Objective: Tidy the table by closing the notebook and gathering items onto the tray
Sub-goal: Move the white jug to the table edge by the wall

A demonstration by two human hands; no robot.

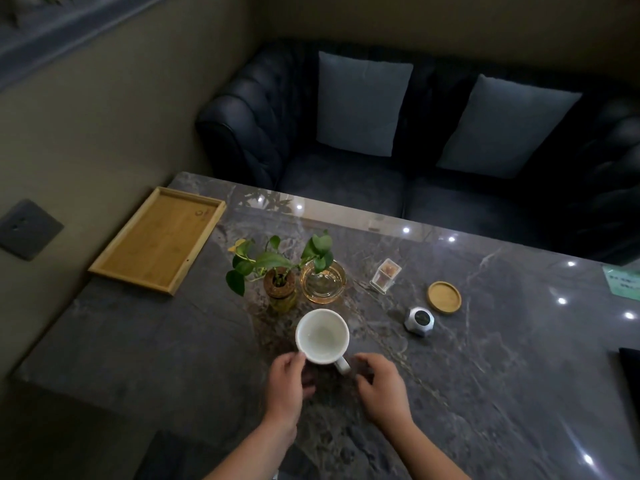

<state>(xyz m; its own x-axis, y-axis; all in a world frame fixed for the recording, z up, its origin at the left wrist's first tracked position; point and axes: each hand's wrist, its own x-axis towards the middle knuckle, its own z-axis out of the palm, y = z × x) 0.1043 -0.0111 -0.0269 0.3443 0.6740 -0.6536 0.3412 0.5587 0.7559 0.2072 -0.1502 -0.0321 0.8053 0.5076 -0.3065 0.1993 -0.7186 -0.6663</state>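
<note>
An empty white mug (322, 336) stands near the table's front middle, its handle pointing toward me and to the right. My left hand (285, 384) grips the mug's near left side, thumb at the rim and fingers curled around the wall. Just right of the handle, my right hand (381, 386) has its fingers loosely curled and apart and holds nothing. An empty wooden tray (157, 240) lies at the far left corner, partly over the table's edge. A dark flat item (630, 368) is cut off at the right border; I cannot tell whether it is the notebook.
Behind the mug stand a plant in an amber jar (280, 289) and a glass ashtray (322, 280). To the right are a clear toothpick holder (385, 275), a round wooden coaster (444, 297) and a silver faceted gadget (419, 320). A green slip (623, 282) lies far right. A dark sofa (346, 188) sits beyond.
</note>
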